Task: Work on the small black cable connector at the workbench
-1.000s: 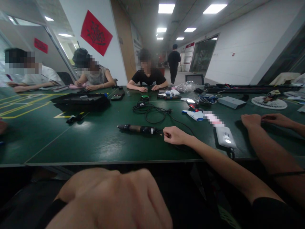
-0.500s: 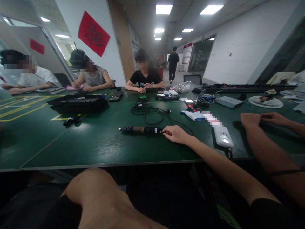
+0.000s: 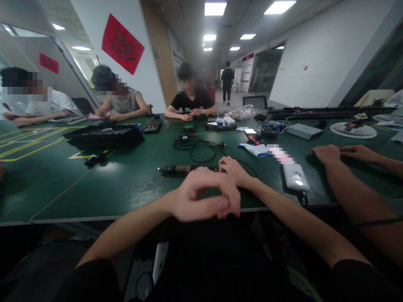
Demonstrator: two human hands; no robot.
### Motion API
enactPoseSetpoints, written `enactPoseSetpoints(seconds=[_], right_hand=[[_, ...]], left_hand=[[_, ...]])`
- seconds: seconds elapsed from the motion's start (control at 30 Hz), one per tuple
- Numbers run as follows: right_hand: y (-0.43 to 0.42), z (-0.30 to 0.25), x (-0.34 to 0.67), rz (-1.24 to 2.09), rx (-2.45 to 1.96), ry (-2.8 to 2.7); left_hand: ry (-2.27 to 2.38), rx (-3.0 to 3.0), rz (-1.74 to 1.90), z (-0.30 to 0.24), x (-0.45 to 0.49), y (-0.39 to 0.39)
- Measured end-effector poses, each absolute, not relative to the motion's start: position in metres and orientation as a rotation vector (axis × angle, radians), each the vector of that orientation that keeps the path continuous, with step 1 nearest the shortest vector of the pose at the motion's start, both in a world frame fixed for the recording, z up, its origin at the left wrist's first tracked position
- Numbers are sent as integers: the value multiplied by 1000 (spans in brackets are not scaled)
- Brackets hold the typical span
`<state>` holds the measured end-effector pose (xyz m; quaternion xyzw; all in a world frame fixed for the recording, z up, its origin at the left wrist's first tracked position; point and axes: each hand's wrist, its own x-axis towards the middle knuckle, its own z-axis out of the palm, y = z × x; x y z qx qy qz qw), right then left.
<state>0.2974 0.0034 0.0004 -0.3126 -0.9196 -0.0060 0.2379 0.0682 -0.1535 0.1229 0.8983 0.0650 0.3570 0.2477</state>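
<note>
An electric screwdriver (image 3: 179, 169), dark with a brownish band, lies on the green table with its bit pointing left. My right hand (image 3: 235, 171) is at its rear end, fingers bent over that end; the fingertips are partly hidden. In front of it, nearer to me, my left hand (image 3: 206, 193) hovers over the table edge. Its fingers and thumb curl loosely into a ring with nothing visible inside. The left hand covers part of the screwdriver's rear half.
Behind the screwdriver lies a coiled black cable (image 3: 201, 160). A white power bank (image 3: 296, 178) and a blue-and-white packet (image 3: 254, 149) are to the right, beside a neighbour's hands (image 3: 327, 154). At the left stands a black tray (image 3: 103, 136). Several people sit opposite.
My left arm has swung up from my lap, bringing the left hand over the table edge beside the right. The right hand's fingers have shifted slightly upward at the screwdriver's rear end.
</note>
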Motion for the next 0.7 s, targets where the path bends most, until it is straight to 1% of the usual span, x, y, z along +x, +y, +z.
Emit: enactPoseSetpoints(seconds=[0.07,0.13,0.23,0.3,0.37,0.7], right_hand=[[7,-4,298,3,-871,-2526],[9,-8,298,8,-894,-2525],[7,-10,298,27,-910,-2531],[5,-8,298,50,-918,-2542],[2,-4,299,73,-922,-2559],[7,2,300,157,-823,-2558]], left_hand=[[564,2620,912,107,77,-103],[922,2855,755,79,74,-58],[1188,2977,491,33,59,-19],[1271,2961,456,13,51,-10],[1290,2980,474,4,50,-10],[1352,3096,525,4,63,-11]])
